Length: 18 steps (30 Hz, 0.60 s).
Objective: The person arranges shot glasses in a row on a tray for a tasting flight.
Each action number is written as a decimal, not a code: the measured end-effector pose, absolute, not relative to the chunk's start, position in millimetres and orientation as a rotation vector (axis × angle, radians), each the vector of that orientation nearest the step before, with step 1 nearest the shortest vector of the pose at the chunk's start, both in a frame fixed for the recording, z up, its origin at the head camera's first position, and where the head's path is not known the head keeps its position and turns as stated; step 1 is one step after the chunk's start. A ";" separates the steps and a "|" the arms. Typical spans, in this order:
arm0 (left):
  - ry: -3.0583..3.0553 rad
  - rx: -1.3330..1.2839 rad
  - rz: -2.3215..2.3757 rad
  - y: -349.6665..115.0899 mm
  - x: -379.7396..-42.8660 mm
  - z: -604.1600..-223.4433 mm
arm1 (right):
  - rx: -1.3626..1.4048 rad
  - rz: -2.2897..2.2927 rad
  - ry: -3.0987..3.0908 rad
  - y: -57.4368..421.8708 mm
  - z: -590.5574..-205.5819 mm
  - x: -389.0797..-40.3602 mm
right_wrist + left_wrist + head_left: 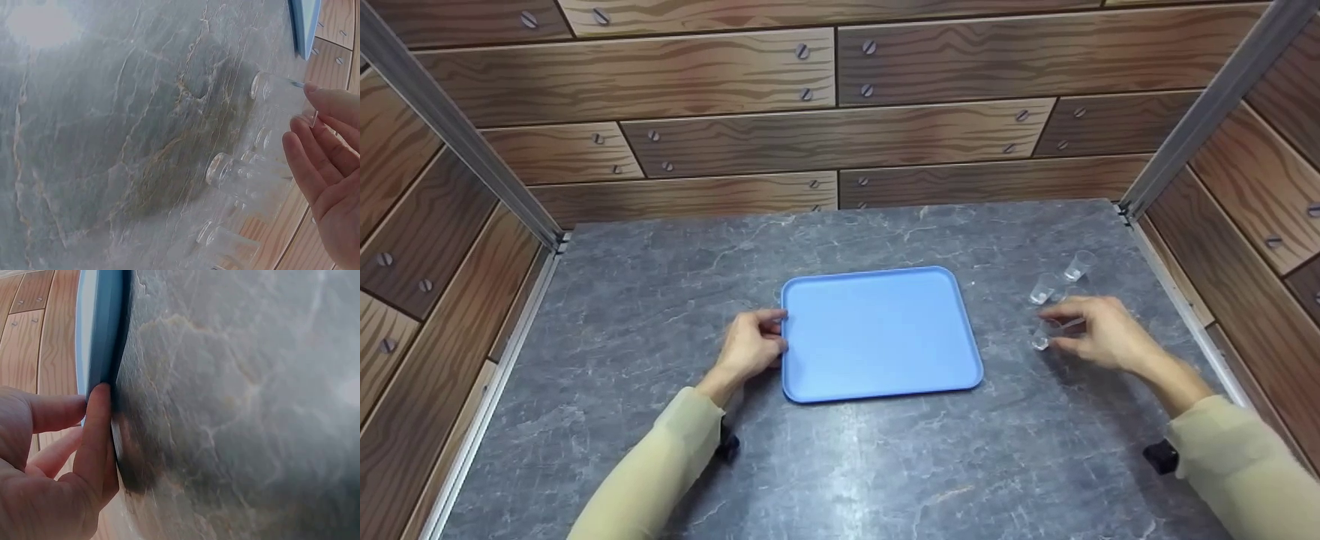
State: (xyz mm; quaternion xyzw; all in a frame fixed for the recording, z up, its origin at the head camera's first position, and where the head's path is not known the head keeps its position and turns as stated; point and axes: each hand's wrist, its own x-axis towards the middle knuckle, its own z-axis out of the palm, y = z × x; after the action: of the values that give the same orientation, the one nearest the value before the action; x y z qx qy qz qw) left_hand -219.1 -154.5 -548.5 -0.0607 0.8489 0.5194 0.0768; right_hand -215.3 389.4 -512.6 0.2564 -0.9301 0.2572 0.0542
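A blue rectangular tray (881, 334) lies flat on the grey marbled table. My left hand (748, 346) is at its left side, and bent fingers hold the tray's rim (104, 337) in the left wrist view. To the right of the tray, my right hand (1110, 334) pinches a small clear cup (1044, 334) by its rim between thumb and fingers. The right wrist view shows that cup (275, 90) with its base close to the tabletop. Just beyond this hand stand two more clear cups, one nearer (1044, 289) and one farther back (1078, 266).
Wood-patterned panels (720, 75) enclose the table (660, 270) at the back and both sides. Metal posts rise at the back left corner (465, 124) and the back right corner (1204, 109).
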 end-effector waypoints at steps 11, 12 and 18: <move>2.705 -0.052 1.385 -173.0 -257.0 -613.6 | 0.788 0.786 -2.753 373.7 -512.8 -213.4; 2.715 -0.044 1.371 -173.9 -258.4 -615.8 | 0.789 0.793 -2.754 371.0 -512.0 -213.3; 2.750 -0.033 1.308 -174.0 -259.6 -616.1 | 0.771 0.845 -2.751 351.9 -511.6 -212.8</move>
State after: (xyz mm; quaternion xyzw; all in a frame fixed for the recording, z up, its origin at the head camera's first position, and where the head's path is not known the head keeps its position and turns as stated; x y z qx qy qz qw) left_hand -259.6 -174.0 -616.1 -0.0110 0.9020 0.4289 0.0483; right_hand -212.8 351.9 -511.6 0.2578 -0.9203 0.2828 0.0808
